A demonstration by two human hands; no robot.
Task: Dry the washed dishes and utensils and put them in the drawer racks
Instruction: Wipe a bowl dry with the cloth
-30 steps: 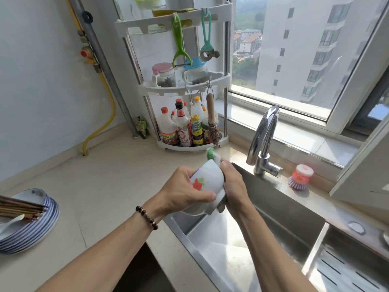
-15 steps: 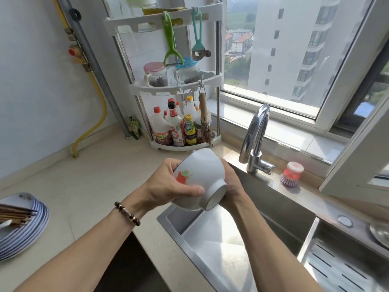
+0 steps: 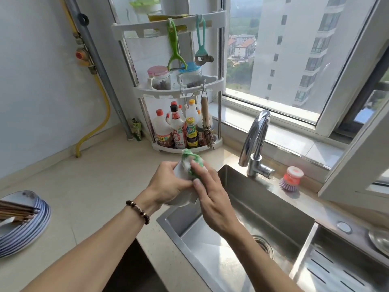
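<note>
A white bowl (image 3: 181,198) is held over the left corner of the steel sink (image 3: 237,224). My left hand (image 3: 168,184) grips it from the left side and hides most of it. My right hand (image 3: 210,194) presses a soapy green scouring pad (image 3: 192,163) against the bowl's upper side. At the far left of the counter a stack of blue-rimmed plates (image 3: 31,224) carries brown chopsticks (image 3: 16,210) and a white spoon (image 3: 7,221).
A chrome faucet (image 3: 255,140) stands behind the sink, with a red and purple dish brush (image 3: 291,179) on the ledge. A white corner rack (image 3: 179,91) holds bottles, jars and hanging tools. A slotted drain tray (image 3: 336,268) lies at the right.
The bowl has been turned in my hands; its base and red print no longer show. My right hand has come over the top with the green pad.
</note>
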